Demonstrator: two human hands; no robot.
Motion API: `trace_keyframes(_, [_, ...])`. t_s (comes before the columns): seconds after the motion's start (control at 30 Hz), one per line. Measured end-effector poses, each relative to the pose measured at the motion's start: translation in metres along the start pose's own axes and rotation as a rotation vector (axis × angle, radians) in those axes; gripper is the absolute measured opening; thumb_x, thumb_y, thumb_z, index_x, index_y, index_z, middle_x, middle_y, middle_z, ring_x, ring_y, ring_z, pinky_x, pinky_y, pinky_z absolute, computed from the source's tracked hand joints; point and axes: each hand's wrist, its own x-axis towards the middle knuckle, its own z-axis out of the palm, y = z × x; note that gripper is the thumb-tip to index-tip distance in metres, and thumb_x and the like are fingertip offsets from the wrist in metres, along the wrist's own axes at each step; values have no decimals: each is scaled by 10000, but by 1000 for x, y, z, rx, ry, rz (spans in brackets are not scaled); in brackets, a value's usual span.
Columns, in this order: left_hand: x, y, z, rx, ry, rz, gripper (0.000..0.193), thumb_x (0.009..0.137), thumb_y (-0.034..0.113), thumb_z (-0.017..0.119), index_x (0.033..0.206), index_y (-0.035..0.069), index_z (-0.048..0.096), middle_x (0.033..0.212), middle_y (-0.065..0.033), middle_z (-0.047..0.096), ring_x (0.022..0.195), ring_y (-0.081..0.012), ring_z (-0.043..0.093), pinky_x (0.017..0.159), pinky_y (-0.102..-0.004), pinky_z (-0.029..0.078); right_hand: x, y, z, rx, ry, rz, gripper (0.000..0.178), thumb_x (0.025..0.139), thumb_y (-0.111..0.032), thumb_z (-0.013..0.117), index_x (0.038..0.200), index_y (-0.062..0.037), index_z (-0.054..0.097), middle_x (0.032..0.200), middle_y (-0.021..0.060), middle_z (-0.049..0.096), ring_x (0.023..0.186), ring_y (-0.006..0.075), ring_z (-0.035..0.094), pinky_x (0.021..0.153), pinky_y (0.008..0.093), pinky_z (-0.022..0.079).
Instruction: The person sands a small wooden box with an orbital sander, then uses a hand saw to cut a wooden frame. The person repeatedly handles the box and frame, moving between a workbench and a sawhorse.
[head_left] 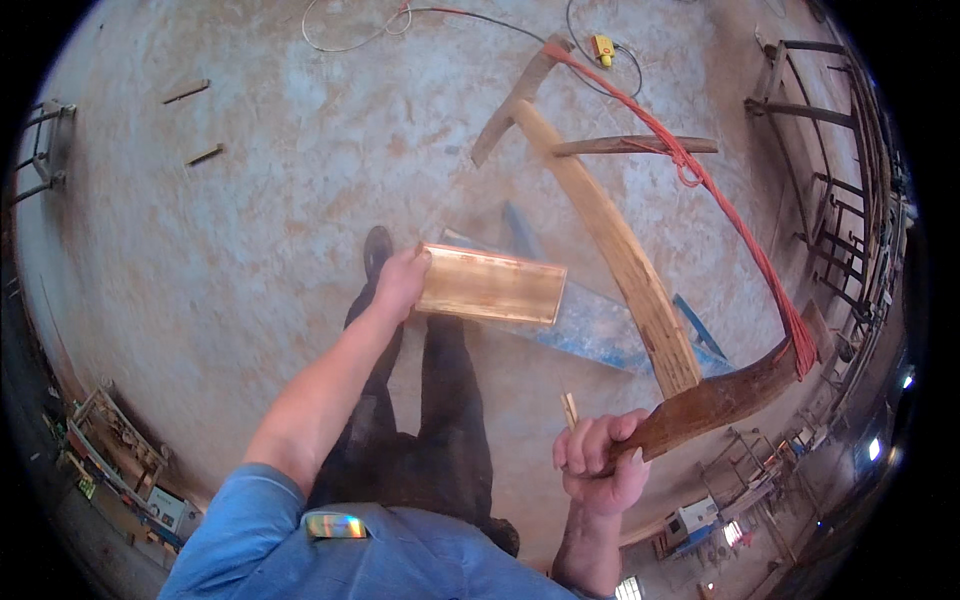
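My left hand (402, 281) grips the left end of a flat, rectangular, yellowish wooden board (490, 285) with reddish edges, held level before my legs. In my right hand (605, 455), the fingers are wrapped round the lower end of a frame saw's curved dark wooden arm (720, 405). The saw's pale stretcher (610, 230) runs up to the far arm (515, 105). A twisted red cord (725, 205) joins the arm ends, with a wooden toggle stick (640, 146) through it. I cannot make out the blade. A short pale stick (569, 408) pokes up beside my right fingers.
A blue-painted stand (600, 335) is on the floor beneath the board and saw. Cables with a yellow box (602, 50) lie at the far side. Two small wood strips (186, 91) lie far left. Metal racks (815, 110) stand right, cluttered benches (115, 450) lower left.
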Motion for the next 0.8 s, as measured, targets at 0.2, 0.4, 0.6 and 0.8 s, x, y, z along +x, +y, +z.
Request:
trace_keyframes(0.2, [14, -21, -1, 117, 41, 109, 397, 973, 147, 553, 1339, -8, 555, 1166, -70, 653, 1004, -128, 582, 882, -289, 476, 0, -1, 5, 30, 16, 31, 336, 910, -330, 674, 1051, -112, 461, 612, 12, 420, 558, 170, 449, 532, 362, 406])
trace_keyframes(0.4, [5, -8, -5, 233, -1, 87, 408, 974, 174, 554, 1335, -17, 554, 1156, -73, 660, 1003, -125, 582, 897, -283, 469, 3, 1, 3, -28, -81, 21, 304, 963, -388, 582, 1108, -142, 477, 627, -9, 387, 535, 147, 418, 513, 331, 392])
trace_keyframes(0.6, [0, -7, -1, 295, 55, 202, 456, 970, 190, 567, 1373, -18, 516, 1234, -100, 649, 1051, -146, 589, 914, -290, 464, 6, 1, 3, -55, -80, 28, 309, 962, -400, 578, 1103, -146, 473, 624, -8, 388, 536, 148, 427, 514, 335, 413])
trace_keyframes(0.8, [-6, 4, 1, 247, 9, 83, 453, 966, 199, 580, 1365, -11, 527, 1218, -100, 655, 1050, -151, 591, 924, -291, 457, 6, 2, 0, -58, -71, 43, 304, 961, -394, 580, 1098, -147, 467, 624, -5, 394, 536, 147, 428, 515, 334, 408])
